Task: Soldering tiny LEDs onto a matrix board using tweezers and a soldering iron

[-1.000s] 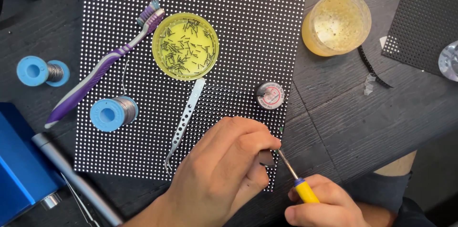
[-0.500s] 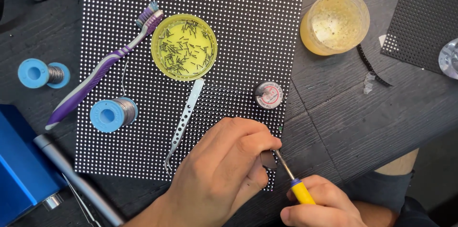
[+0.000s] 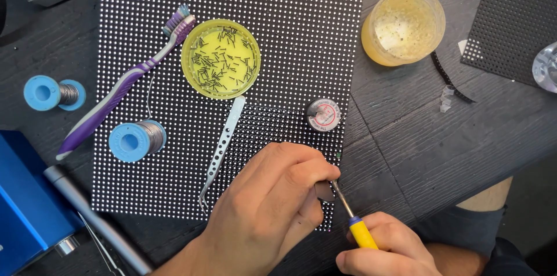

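A black dotted panel (image 3: 243, 50) lies flat on the dark bench (image 3: 418, 137). At its lower right edge, the left hand (image 3: 267, 212) pinches a small dark piece, while the right hand (image 3: 389, 250) grips a yellow-handled soldering iron (image 3: 353, 218), tip touching there. Tweezers (image 3: 223, 145) lie just beside.

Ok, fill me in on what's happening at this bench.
A person is working at the lower right corner of a black dotted panel. The right hand holds a yellow-handled tool, its metal tip meeting the fingertips of the left hand on the panel. Lying untouched on the panel: tweezers, a purple toothbrush, a yellow dish of small pins and a blue solder spool.
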